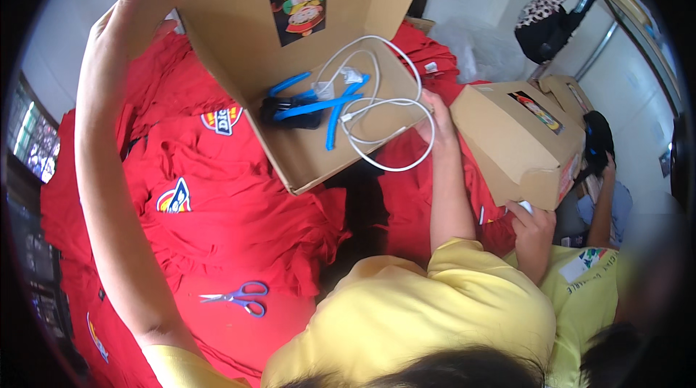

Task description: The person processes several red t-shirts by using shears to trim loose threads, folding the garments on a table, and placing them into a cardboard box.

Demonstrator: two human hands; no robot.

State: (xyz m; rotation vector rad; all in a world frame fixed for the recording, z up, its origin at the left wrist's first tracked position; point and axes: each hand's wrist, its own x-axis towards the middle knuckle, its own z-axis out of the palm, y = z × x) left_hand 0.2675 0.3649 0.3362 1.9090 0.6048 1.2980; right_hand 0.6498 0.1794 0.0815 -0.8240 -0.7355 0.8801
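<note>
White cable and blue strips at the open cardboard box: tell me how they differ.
The white cable curls in wide loops, while the blue strips are short and fairly straight. In the picture, the white cable reaches past the edge of the cardboard box; the blue strips stay within it. Both are slender.

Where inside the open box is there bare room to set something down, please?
The open box has a bare floor patch at its near corner, bordered by its edges, the black object and a blue strip. Farther in, it's crowded with overlapping blue strips and white cable.
</note>
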